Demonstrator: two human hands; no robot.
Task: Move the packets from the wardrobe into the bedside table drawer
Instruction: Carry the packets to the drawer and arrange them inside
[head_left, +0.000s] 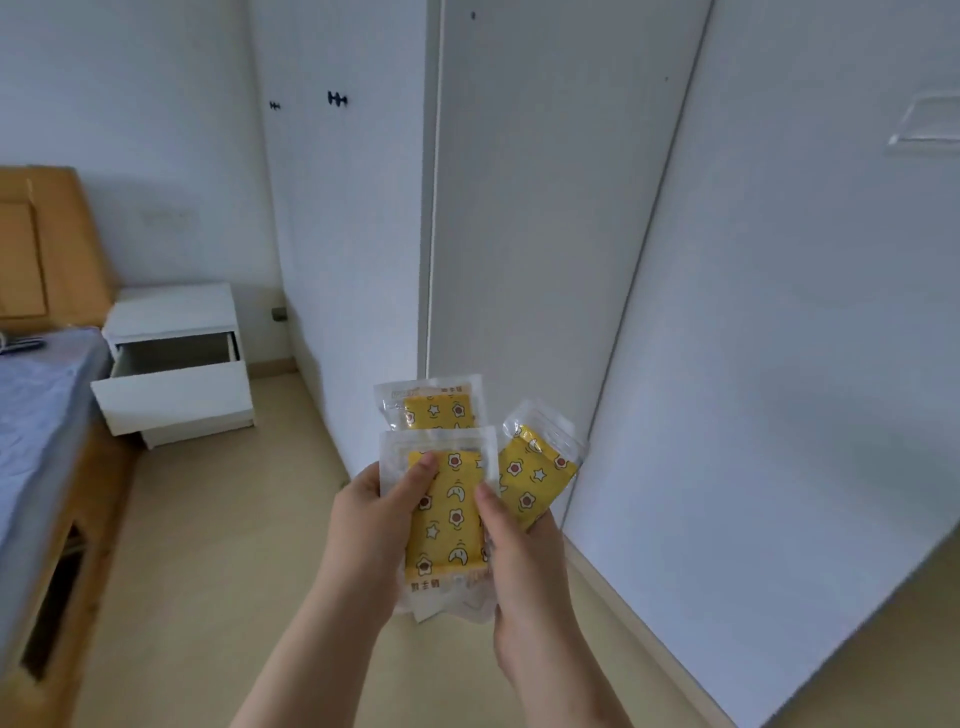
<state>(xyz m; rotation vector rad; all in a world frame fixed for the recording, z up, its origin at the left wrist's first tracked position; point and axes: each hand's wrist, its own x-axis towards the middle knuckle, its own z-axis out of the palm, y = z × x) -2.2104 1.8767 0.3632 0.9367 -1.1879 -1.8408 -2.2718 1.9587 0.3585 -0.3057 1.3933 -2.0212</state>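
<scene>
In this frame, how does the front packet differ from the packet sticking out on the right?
The front packet stands upright; the right packet tilts rightward. The front packet shows almost whole, pinched by the left hand and right hand; the right packet's lower end is hidden behind the right hand. Both are clear wrappers around the same yellow patterned pad.

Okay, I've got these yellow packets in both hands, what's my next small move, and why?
Probably turn left and carry them toward the white bedside table. The three yellow patterned clear-wrapped packets are already held between the left hand and right hand, and the table's top drawer stands pulled out, so nothing needs opening first. Keep both hands on the fanned stack.
</scene>
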